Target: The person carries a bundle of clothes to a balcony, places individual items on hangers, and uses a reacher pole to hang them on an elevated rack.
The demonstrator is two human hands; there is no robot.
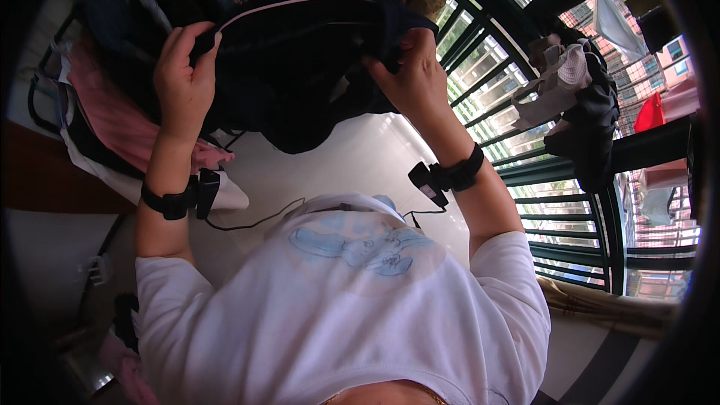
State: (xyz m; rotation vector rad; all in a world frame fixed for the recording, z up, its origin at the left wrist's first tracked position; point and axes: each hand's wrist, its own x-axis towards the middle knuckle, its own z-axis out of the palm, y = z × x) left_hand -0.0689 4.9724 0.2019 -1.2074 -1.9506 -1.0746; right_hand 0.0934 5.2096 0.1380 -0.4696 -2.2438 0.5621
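Note:
A dark garment, almost black, hangs in front of me on a thin pale pink clothes hanger. My left hand pinches the cloth at the hanger's left end, thumb and fingers closed. At the other end, my right hand grips the garment's right upper edge, its thumb against the cloth and its fingertips partly hidden. The hanger's right arm disappears under the fabric. What kind of garment it is I cannot make out in the shade.
Pink clothing and other dark clothes hang at the left. To the right, a dark green barred window has laundry hanging beside it. Below the garment lies a pale glossy floor. Wired black bands circle both my forearms.

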